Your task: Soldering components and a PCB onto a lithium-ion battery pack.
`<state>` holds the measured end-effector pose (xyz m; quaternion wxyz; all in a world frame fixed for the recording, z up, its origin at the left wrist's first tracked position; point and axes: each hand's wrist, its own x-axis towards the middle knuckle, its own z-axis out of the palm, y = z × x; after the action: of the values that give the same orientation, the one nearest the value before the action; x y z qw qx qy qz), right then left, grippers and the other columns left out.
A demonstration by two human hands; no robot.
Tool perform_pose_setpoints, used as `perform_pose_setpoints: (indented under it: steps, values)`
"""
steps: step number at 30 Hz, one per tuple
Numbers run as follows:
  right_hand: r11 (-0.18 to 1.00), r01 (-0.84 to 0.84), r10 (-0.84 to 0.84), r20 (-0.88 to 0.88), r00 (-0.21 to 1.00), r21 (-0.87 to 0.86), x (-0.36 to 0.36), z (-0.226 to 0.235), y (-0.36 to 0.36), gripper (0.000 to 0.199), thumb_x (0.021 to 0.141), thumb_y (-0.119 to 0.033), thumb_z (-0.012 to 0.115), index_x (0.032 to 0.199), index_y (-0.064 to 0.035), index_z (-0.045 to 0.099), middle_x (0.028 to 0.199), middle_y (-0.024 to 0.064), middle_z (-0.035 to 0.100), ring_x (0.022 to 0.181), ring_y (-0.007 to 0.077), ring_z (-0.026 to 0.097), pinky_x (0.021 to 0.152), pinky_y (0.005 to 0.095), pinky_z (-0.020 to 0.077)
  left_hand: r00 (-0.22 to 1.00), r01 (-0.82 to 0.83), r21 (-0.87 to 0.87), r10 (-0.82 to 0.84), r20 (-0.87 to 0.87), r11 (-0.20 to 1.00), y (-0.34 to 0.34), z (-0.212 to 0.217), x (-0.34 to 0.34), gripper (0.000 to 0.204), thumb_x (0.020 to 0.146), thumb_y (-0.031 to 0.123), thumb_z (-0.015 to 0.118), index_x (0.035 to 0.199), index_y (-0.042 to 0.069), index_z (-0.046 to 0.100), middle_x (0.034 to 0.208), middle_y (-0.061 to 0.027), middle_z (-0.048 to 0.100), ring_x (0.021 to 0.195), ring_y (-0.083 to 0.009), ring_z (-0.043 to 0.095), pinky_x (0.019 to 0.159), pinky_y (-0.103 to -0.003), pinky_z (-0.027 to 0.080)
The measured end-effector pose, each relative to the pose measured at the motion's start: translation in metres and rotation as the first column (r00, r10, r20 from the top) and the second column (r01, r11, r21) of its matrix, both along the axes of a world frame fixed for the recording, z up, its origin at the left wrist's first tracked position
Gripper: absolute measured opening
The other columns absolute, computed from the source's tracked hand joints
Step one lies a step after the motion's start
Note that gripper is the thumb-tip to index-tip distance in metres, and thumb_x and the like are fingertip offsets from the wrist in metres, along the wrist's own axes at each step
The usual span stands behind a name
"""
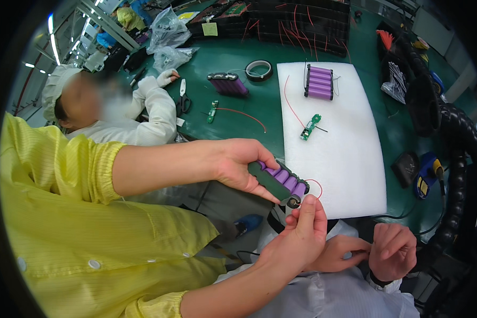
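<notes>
Low in the view, over my white-coated lap, my left hand (340, 253) points its bent fingers and thumb toward my right hand. Its fingertips meet beside the right hand, and anything between them is hidden. Loosely curled, my right hand (392, 252) shows nothing in it and has a dark band at the wrist. Just above, a co-worker in yellow holds a purple battery pack (282, 179) with dark end frames in one hand (238, 164). The co-worker's other hand (308, 220) pinches at the pack's near end, by a red wire (319, 185).
On a white foam sheet (339, 159) lie another battery pack (319, 83) and a green circuit board (310, 127). The green table also bears a third pack (228, 85), another board (212, 112), black tape (258, 70), and scissors (183, 98). A white-capped person (143, 111) sits left; a black hose (456, 138) stands right.
</notes>
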<state>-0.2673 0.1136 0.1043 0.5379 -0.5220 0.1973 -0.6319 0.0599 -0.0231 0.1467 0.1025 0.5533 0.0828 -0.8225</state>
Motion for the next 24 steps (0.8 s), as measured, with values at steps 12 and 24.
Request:
perform_pose_setpoints:
  steps: [12, 24]
  values:
    - [0.97, 0.242, -0.21, -0.579, 0.788, -0.023, 0.02, -0.01, -0.031, 0.009, 0.095, -0.005, 0.062, 0.095, 0.0031, 0.065, 0.088, 0.0113, 0.063, 0.074, 0.0161, 0.059, 0.067, 0.0274, 0.0463, 0.989, -0.134, 0.101, 0.139, -0.041, 0.986, -0.003, -0.014, -0.003, 0.029, 0.1, 0.002, 0.045, 0.126, -0.011, 0.041, 0.131, -0.0254, 0.053, 0.128, -0.0432, 0.056, 0.116, -0.065, 0.039]
    - [0.976, -0.019, -0.178, -0.85, 0.495, -0.215, 0.058, -0.004, -0.066, 0.061, 0.08, 0.003, 0.072, 0.138, -0.0049, 0.057, 0.14, 0.0169, 0.054, 0.128, 0.0382, 0.053, 0.105, 0.0446, 0.0464, 0.86, -0.314, 0.169, 0.356, -0.367, 0.934, 0.006, -0.025, -0.005, 0.025, 0.097, 0.007, 0.054, 0.117, -0.007, 0.049, 0.12, -0.0213, 0.055, 0.114, -0.0374, 0.054, 0.099, -0.054, 0.043]
